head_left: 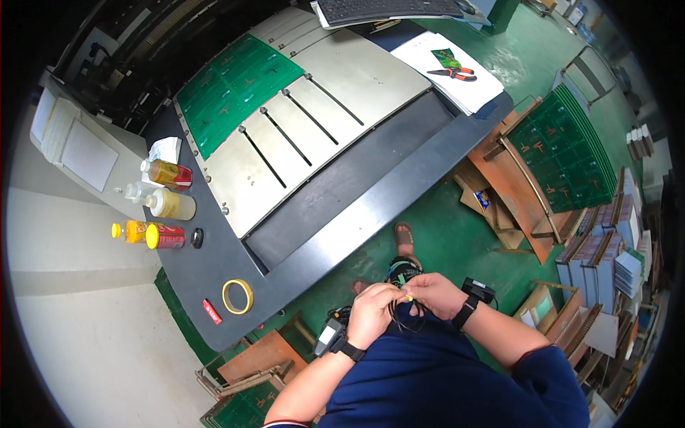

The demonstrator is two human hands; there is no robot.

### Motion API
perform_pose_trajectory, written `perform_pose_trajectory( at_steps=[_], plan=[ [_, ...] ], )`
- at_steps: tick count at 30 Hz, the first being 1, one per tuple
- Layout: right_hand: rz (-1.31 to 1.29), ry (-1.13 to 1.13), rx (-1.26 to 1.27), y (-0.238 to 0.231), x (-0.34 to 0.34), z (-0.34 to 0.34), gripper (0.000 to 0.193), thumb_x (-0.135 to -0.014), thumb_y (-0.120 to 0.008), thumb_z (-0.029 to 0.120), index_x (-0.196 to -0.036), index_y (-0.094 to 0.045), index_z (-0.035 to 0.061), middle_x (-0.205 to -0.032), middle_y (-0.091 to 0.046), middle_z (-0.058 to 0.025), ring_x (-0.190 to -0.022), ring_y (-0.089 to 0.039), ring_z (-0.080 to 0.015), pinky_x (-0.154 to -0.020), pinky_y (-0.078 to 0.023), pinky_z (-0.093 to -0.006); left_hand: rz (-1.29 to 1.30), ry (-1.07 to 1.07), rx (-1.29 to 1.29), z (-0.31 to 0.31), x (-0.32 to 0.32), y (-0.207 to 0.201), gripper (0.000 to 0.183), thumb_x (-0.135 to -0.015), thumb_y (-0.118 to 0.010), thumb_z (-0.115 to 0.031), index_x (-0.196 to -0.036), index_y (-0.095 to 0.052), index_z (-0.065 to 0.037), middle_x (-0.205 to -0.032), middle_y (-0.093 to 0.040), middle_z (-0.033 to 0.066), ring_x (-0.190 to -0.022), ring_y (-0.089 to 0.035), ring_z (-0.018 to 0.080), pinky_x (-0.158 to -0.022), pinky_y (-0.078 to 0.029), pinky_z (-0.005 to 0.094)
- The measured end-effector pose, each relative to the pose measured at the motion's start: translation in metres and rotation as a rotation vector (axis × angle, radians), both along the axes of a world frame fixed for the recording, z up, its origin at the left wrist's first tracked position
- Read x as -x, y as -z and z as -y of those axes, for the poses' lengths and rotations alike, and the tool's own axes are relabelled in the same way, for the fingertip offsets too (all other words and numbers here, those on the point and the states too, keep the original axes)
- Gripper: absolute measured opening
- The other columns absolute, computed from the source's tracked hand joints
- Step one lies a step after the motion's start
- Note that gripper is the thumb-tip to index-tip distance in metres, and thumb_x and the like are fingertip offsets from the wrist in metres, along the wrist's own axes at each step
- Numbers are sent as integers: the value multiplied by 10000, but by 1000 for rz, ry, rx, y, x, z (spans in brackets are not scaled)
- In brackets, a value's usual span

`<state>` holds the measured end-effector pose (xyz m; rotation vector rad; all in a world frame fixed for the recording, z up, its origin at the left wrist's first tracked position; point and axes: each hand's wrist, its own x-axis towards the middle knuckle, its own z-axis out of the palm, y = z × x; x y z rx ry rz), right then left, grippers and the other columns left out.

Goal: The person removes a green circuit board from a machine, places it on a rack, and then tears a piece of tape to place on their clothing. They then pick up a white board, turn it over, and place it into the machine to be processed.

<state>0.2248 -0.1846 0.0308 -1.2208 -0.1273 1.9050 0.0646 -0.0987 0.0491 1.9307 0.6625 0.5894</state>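
Observation:
In front of my body, my left hand and my right hand meet with fingertips pinched together. Between them hangs a looped bundle of thin black cable. Something small and yellow shows at the fingertips, too small to name. A narrow green strip stands just above the fingers. Each wrist wears a black strap with a small box-shaped device. My hands are off the dark table, below its front edge.
A green circuit panel lies on the machine's metal plate. Bottles, a yellow tape roll and a red lighter-like object are at left. Orange-handled pliers rest on paper. Green panels stand on a rack at right.

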Motion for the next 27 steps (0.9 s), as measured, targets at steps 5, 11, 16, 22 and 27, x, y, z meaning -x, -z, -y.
perform_pose_trajectory(
  at_steps=[5, 11, 16, 22, 27],
  plan=[
    [-236, -49, 99, -8, -9, -8, 109, -885, -532, 128, -907, -574, 30, -799, -614, -52, -619, -592, -123, -502, -449, -223, 27, -2, 1, -4, -3, -3, 120, -685, -703, -26, -790, -648, -43, -795, -638, 83, -722, -614, 245, -659, -487, 302],
    [85, 98, -5, -12, -3, -2, 140, -888, -530, 129, -967, -571, 22, -828, -631, -66, -660, -614, -161, -559, -505, -258, 24, -40, 210, -10, -9, 7, 137, -707, -719, -79, -833, -674, -50, -847, -644, 74, -714, -610, 181, -638, -486, 274],
    [-25, 60, 65, -20, -11, -3, 167, -901, -509, 177, -934, -571, 26, -750, -595, -45, -677, -626, -186, -568, -514, -267, -104, 52, 920, -27, -15, 2, 104, -751, -696, -74, -834, -683, -13, -764, -658, 37, -652, -560, 55, -599, -455, 211],
    [-125, 25, 98, -15, -21, 1, 220, -908, -468, 218, -939, -570, 25, -715, -580, -43, -683, -635, -208, -561, -514, -273, -173, 74, 890, -27, -25, -4, 133, -755, -693, -122, -811, -682, -2, -691, -627, 11, -605, -499, 38, -547, -387, 193],
    [-207, -26, 63, -9, -20, 6, 241, -869, -537, 157, -1068, -549, 21, -891, -635, -88, -699, -636, -190, -568, -511, -266, -53, 105, 1065, -24, -22, -5, 129, -764, -674, -85, -858, -671, 3, -755, -644, 34, -672, -542, 58, -612, -422, 200]
  ],
)
